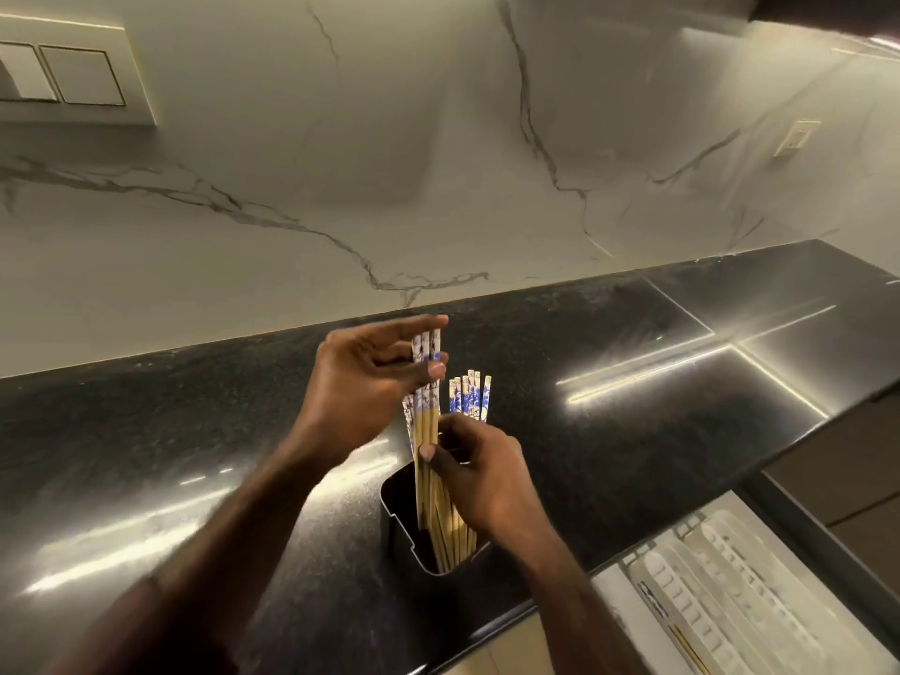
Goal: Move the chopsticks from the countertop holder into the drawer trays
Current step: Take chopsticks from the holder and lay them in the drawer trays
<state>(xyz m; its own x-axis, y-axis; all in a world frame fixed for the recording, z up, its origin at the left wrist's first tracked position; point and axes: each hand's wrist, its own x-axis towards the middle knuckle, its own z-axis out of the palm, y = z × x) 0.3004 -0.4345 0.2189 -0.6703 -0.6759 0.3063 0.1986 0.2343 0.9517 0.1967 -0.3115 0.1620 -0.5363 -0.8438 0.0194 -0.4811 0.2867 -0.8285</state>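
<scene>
drawer (759, 528) open, near right: 2 white trays (730, 577), 1 chopstick pair (677, 630) in left tray | 1 black holder (404, 523) on counter (633, 382) | right hand (482, 484) closed around chopstick bundle (470, 397) in holder | left hand (360, 382) pinching 3 raised chopsticks (426, 348)

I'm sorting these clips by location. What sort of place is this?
Most likely a home kitchen: a black stone countertop under a marble-look backsplash, a black holder of chopsticks, and an open drawer with white cutlery trays.
</scene>
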